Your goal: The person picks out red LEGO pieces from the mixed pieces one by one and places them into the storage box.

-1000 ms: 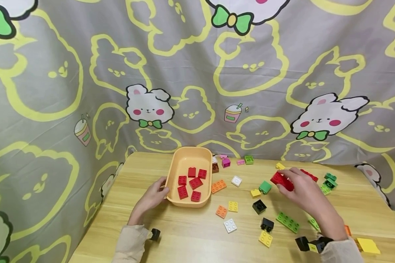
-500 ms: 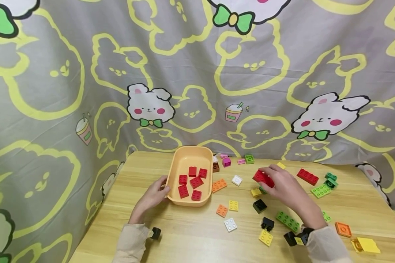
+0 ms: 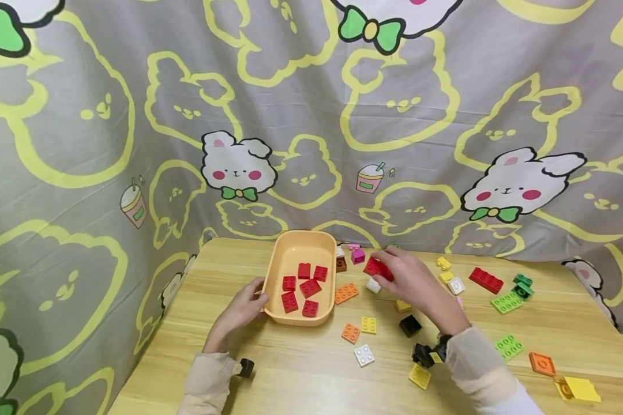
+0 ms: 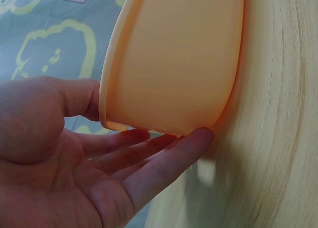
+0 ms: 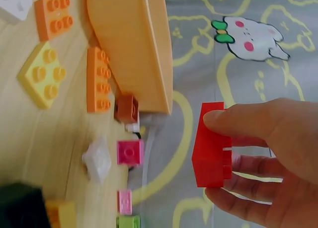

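Note:
My right hand holds a long red toy brick above the table, right of the peach tray. In the right wrist view, the thumb lies on one face of the red brick and the fingers on its studded side. At the tray's left side my left hand grips the rim. The left wrist view has the thumb at the rim and the fingers against the tray's outer wall. Several red bricks lie inside the tray.
Loose bricks are scattered right of the tray, among them an orange one, a black one and a white one. Another long red brick lies farther right. A patterned curtain hangs behind the wooden table.
My right hand has moved left with the red brick, from beside the green bricks to nearer the tray. The left hand and tray have stayed put.

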The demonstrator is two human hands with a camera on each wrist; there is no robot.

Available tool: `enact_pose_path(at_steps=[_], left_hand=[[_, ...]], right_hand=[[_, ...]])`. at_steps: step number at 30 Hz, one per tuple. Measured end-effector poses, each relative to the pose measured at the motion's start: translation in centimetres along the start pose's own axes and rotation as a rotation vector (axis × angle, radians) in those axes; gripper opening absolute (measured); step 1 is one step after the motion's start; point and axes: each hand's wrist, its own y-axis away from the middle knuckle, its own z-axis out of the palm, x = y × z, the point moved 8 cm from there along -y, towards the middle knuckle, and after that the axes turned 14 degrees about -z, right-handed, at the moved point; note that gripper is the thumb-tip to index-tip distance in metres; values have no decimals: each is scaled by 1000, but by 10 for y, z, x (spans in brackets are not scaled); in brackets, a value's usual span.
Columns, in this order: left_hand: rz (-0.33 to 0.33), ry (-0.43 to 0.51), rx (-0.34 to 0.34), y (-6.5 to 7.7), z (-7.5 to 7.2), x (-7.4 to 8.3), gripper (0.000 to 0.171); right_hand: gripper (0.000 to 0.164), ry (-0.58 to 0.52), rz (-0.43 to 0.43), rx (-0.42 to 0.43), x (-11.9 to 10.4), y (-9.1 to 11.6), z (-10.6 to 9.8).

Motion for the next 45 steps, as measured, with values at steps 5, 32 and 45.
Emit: enact_pose_path(at_steps=[5, 32, 45], left_hand=[[-6, -4, 6, -1, -1, -2, 47], [-38, -33, 16, -4, 0, -2, 51], [-47, -33, 18, -4, -2, -4, 51]], right_hand=[[43, -16, -53, 8, -10, -30, 8], [43, -122, -79, -266, -12, -145, 93], [14, -123, -111, -325, -11, -157, 126]])
